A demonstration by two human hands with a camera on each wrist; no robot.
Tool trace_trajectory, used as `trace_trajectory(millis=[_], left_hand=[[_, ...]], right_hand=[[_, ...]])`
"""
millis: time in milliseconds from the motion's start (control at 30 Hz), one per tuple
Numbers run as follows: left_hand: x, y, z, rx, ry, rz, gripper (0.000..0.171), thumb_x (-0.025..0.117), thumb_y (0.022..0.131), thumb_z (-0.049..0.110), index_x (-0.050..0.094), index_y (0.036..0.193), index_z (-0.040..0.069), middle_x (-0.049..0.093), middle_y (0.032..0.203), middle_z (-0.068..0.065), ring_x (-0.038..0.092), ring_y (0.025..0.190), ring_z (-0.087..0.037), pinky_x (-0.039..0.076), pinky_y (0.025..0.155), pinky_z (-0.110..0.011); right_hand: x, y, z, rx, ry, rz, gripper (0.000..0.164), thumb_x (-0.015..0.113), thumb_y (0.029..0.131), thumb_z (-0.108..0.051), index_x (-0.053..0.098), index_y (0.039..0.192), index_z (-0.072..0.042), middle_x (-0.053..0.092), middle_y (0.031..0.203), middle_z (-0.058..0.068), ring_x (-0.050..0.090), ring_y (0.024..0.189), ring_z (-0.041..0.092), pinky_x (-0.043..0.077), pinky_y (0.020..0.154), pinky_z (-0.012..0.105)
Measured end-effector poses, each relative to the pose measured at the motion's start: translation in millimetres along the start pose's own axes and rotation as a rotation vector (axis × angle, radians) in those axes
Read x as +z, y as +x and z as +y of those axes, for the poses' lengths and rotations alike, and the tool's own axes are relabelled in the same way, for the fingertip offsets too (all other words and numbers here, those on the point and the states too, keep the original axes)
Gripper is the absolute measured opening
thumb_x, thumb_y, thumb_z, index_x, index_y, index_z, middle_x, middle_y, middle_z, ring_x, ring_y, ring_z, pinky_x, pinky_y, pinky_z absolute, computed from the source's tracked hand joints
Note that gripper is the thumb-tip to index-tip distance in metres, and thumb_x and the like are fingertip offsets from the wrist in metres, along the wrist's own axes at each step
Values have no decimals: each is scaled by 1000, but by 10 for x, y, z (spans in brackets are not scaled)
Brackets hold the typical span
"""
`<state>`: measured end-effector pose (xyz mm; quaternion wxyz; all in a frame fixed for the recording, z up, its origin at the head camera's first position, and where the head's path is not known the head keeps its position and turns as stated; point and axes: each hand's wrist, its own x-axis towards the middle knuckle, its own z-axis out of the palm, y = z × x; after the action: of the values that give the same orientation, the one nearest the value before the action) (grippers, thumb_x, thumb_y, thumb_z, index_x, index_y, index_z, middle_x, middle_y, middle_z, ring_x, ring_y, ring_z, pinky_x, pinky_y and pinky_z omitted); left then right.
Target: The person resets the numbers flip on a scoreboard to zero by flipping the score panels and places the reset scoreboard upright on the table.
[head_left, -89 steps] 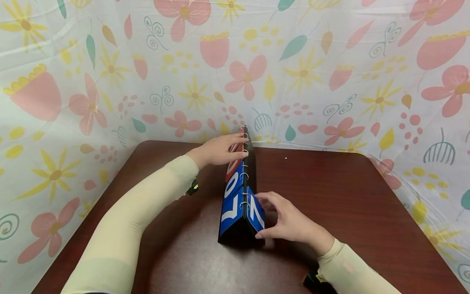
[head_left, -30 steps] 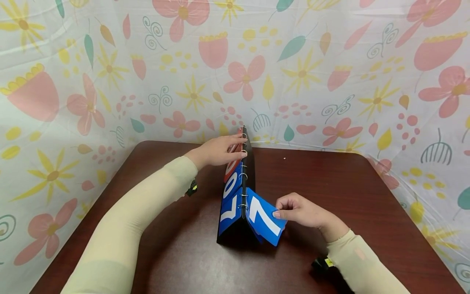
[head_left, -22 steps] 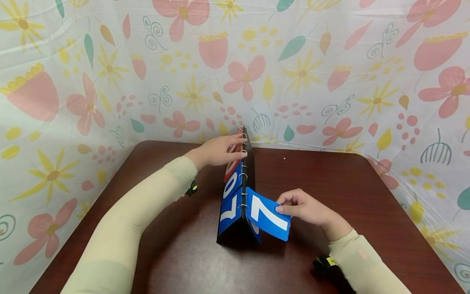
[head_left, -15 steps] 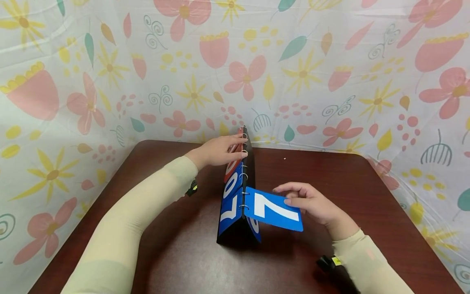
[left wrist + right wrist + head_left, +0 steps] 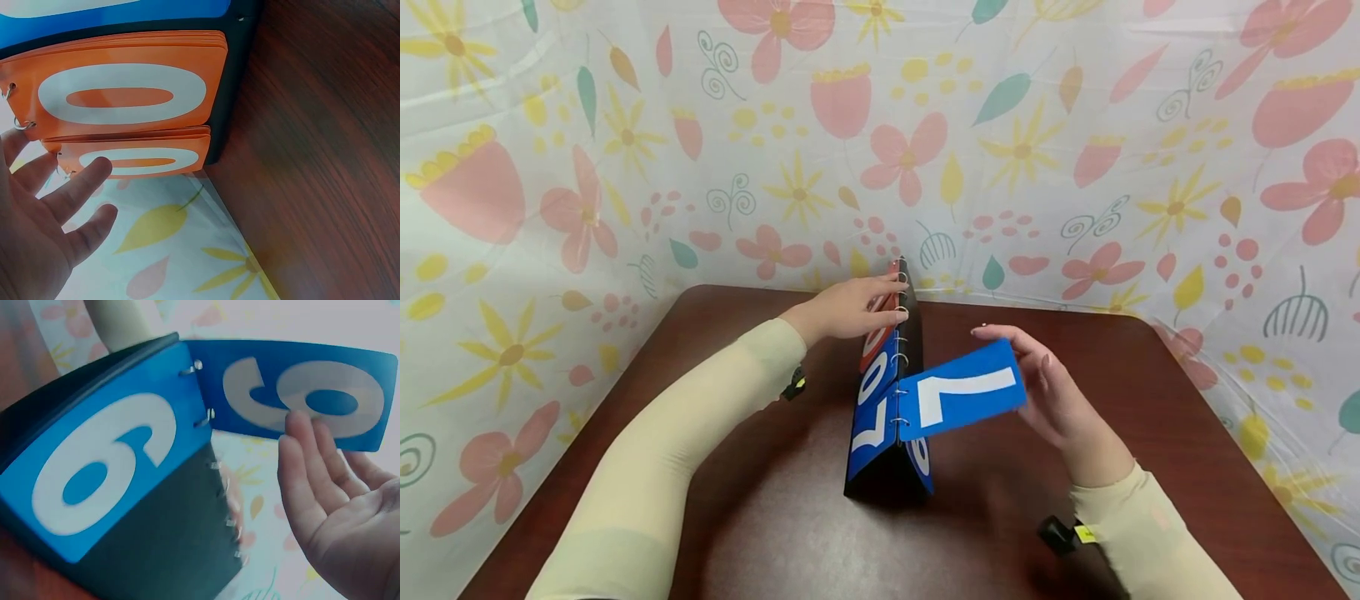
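Note:
A black tent-shaped flip scoreboard (image 5: 887, 477) stands on the table, its number cards hung on metal rings along the ridge. My left hand (image 5: 844, 310) rests over the far part of the ridge, fingers spread beside the red cards (image 5: 125, 94) marked 0. One blue card (image 5: 973, 408), showing a white 7 on its upper face, sticks out raised to the right from the near rings. Straight fingers of my right hand (image 5: 1067, 408) touch its underside, which bears a 6 or 9 in the right wrist view. Beneath it, a blue card with a 6 (image 5: 94, 475) lies against the board.
The brown table (image 5: 1150, 417) has rounded far corners. A floral curtain (image 5: 1037, 167) hangs behind it. A tiny white speck sits on the far tabletop. Black wrist devices (image 5: 1057, 535) hang below the sleeves.
My right hand has lifted the blue 7 card away from the right slope and swung it upward, going from a pinch to straight fingers beneath it. My left hand has stayed in place.

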<state>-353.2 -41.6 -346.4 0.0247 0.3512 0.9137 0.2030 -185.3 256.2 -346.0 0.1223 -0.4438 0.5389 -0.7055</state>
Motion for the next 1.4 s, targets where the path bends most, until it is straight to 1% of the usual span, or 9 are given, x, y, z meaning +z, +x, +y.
trace_trajectory(millis=[133,267,400,600,667,800,933,1067,1400], left_hand=[[0,8,4,1,3,-1,77,48,94,76,39,159,36,27,172,7,32,157,-21,34,123,-53],[-8,5,10,-12,-4,-5,77,48,93,76,39,159,36,27,172,6,33,157,-21,34,123,-53],[-23,0,1,-16,-11,-16,78,48,93,77,38,159,37,27,172,6,34,156,-21,34,123,-54],[-36,3,-23,6,-17,-22,80,47,93,78,38,159,36,26,172,5,36,156,-22,35,122,-53],[-38,5,-32,23,-19,-23,77,49,95,74,38,160,33,26,172,4,36,155,-22,35,123,-52],[-27,19,-38,21,-70,-20,74,52,97,69,38,160,32,28,172,4,36,155,-23,36,122,-50],[-24,11,-25,5,-113,-21,77,53,95,72,38,160,33,26,172,6,35,155,-23,36,122,-51],[-39,-7,-16,13,-110,-27,79,51,94,75,37,160,33,24,172,5,40,153,-22,40,119,-53],[-55,-1,-30,43,-33,-23,77,49,96,72,38,160,30,25,172,2,39,153,-22,38,121,-51]], right_hand=[[163,149,-15,1,-277,151,85,57,98,-56,30,159,-4,72,113,-1,70,99,13,63,81,31],[342,292,1,51,-514,262,93,81,87,-35,30,162,-15,61,128,6,65,108,16,62,83,29],[479,431,66,48,-728,293,111,89,77,-13,23,165,-25,49,145,13,58,123,26,61,89,28],[598,593,219,-17,-835,215,130,90,76,-15,-2,167,-25,32,167,8,48,141,35,53,107,41],[641,646,273,-55,-867,173,126,88,77,-15,0,167,-20,29,169,6,47,142,33,49,111,45],[716,735,368,-99,-945,88,102,83,82,-16,23,165,-16,34,166,5,44,143,24,45,113,39],[752,773,415,-84,-972,35,81,82,84,-22,45,156,-21,40,162,3,42,144,19,47,109,34],[738,776,448,-81,-981,0,67,86,82,-25,60,144,-22,49,155,8,47,143,22,50,108,38],[696,764,487,-20,-960,-106,43,85,83,-29,74,124,-25,64,140,1,57,127,19,54,98,34]])
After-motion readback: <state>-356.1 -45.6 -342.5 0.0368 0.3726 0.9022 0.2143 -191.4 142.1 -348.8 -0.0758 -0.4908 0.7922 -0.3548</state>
